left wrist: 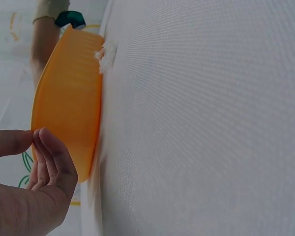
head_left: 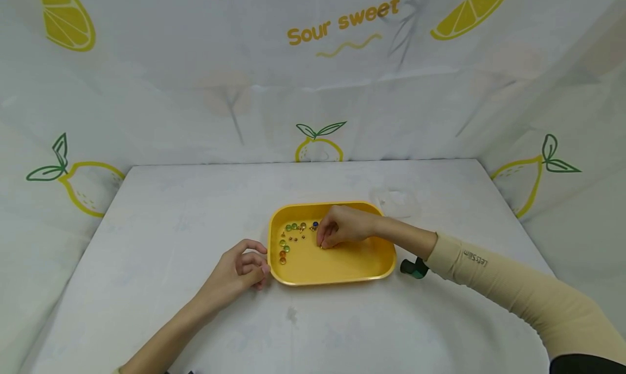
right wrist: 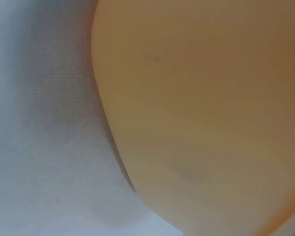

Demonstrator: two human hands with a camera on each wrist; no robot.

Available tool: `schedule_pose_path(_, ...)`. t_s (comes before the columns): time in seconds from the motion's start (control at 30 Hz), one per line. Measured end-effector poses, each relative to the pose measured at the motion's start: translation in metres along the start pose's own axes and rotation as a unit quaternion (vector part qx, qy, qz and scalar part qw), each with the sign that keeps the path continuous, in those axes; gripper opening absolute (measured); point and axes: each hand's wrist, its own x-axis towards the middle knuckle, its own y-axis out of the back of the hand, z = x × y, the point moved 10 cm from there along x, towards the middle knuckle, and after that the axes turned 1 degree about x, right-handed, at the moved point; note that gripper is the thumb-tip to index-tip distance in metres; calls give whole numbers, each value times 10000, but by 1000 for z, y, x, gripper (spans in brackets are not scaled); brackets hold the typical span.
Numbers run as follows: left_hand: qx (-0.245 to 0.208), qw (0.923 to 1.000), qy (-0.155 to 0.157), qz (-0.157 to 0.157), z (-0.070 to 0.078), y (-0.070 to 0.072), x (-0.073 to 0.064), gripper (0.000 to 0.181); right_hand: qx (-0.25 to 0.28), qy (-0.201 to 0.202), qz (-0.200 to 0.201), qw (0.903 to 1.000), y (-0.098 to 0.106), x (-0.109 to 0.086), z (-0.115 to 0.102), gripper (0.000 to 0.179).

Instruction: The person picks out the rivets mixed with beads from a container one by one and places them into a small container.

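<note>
A yellow tray [head_left: 337, 273] lies on the table, its wall blurred in the right wrist view. My right hand [head_left: 344, 226] reaches over the rim into it, thumb and fingertips pinched together low over the tray floor. A small gold-coloured piece [head_left: 321, 247] shows at those fingertips, mostly covered. Green beads [head_left: 294, 226], orange beads [head_left: 282, 257], a dark blue bead [head_left: 315, 224] and small gold pieces [head_left: 295, 240] lie in the tray's left half. At the tray's left end, my left hand [left wrist: 37, 182] holds the rim between thumb and curled fingers.
A clear plastic bag [head_left: 398, 203] lies behind the tray's right corner. Under the right wrist hangs a dark green and black device [head_left: 413, 268]. The white table [head_left: 235, 194] meets a lemon-printed curtain [head_left: 195, 113] at the back and sides.
</note>
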Motion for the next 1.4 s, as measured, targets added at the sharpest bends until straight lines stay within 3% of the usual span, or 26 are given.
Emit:
schedule_pose_path(1.0,8,10000,16,1,-1,1,1,42,307,317,507,9977,31,-15,-15,15)
schedule_pose_path(1.4,48,10000,54,18,-1,1,1,42,600,192,944,9935,52,-31,-21,17)
